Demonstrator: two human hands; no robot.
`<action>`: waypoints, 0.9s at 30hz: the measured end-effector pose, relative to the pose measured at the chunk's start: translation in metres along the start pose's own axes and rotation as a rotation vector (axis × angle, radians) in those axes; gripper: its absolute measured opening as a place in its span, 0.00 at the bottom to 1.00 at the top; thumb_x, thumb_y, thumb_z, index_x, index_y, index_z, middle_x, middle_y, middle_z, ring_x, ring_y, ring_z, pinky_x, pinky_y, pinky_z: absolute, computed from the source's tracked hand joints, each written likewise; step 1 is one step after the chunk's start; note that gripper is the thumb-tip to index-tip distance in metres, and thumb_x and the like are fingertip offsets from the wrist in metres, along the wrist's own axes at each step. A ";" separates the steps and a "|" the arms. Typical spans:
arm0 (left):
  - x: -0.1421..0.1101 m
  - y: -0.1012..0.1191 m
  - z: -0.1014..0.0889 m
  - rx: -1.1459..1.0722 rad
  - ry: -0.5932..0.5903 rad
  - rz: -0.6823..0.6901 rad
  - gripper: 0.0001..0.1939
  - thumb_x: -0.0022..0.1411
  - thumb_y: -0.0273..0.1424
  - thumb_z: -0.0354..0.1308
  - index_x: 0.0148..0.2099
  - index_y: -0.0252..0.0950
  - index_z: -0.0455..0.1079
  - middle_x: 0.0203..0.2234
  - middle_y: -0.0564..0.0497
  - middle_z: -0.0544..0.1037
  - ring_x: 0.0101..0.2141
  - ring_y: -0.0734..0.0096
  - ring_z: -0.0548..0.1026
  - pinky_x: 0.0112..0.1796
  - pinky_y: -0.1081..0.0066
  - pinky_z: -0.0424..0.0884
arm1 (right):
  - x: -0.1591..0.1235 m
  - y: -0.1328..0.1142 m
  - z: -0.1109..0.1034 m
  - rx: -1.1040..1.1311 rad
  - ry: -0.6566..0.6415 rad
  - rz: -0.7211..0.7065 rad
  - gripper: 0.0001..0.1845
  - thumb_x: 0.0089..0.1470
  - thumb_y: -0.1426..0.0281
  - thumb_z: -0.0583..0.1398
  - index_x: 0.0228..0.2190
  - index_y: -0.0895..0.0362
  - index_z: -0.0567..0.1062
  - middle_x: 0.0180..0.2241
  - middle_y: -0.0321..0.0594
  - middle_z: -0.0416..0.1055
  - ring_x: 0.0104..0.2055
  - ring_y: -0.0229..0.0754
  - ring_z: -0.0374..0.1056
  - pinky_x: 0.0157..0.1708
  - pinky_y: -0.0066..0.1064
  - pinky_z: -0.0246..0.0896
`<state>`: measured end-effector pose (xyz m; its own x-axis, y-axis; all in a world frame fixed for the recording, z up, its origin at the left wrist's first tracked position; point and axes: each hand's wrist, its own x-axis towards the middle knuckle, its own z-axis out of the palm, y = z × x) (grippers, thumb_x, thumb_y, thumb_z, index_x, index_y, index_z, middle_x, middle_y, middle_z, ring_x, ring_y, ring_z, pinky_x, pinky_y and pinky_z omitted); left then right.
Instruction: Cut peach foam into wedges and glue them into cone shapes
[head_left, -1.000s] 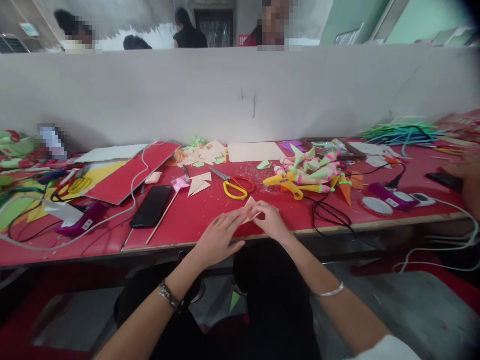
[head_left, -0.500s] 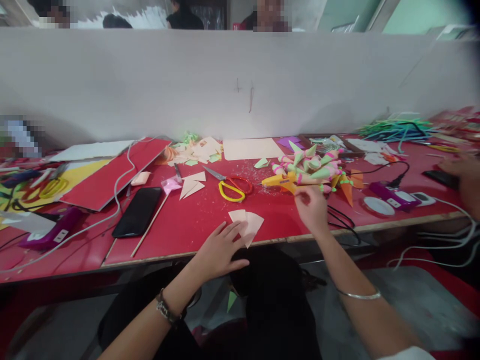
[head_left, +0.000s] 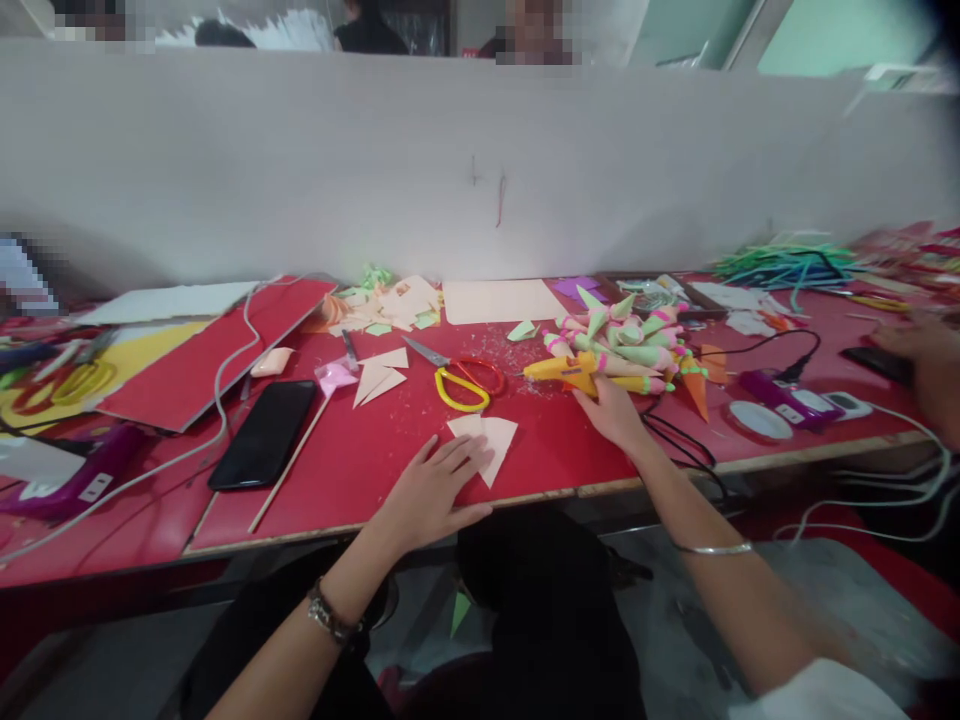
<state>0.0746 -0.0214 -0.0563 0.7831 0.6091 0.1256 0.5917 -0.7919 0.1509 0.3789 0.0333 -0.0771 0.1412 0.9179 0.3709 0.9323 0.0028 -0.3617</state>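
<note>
My left hand [head_left: 431,495] lies with fingers stretched out, its fingertips resting on a cream paper piece [head_left: 499,445] near the table's front edge. To the right, my right hand [head_left: 615,412] is closed around the handle of a yellow hot glue gun [head_left: 562,371], whose nozzle points left. Part of the handle is hidden by the fingers. Scissors [head_left: 461,385] with one yellow and one red handle lie open between the hands, farther back. Behind the glue gun is a heap of rolled paper cones [head_left: 637,335] in green, cream and pink.
A black phone [head_left: 264,435] and a stick with a pink paper top [head_left: 334,377] lie at left. Folded cream papers [head_left: 381,376] are beside them. A purple power strip [head_left: 787,398] and white round lid [head_left: 759,420] sit at right, near another person's hand [head_left: 937,360].
My right hand has shifted down and slightly left, from a pinch beside the glue gun to a grip on its handle. My left hand stays on the paper; the view has shifted slightly.
</note>
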 end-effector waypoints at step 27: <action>-0.084 -0.199 -0.086 0.419 0.045 -1.136 0.23 0.62 0.36 0.40 0.39 0.22 0.69 0.33 0.36 0.75 0.34 0.51 0.73 0.30 0.60 0.67 | -0.008 0.003 0.012 -0.108 0.082 -0.016 0.17 0.53 0.64 0.49 0.40 0.62 0.66 0.33 0.51 0.71 0.35 0.51 0.68 0.31 0.36 0.60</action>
<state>-0.1257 0.0890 -0.0128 -0.2256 0.9604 0.1635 0.9599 0.2478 -0.1310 0.3762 0.0306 -0.0913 0.1487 0.8825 0.4462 0.9645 -0.0299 -0.2624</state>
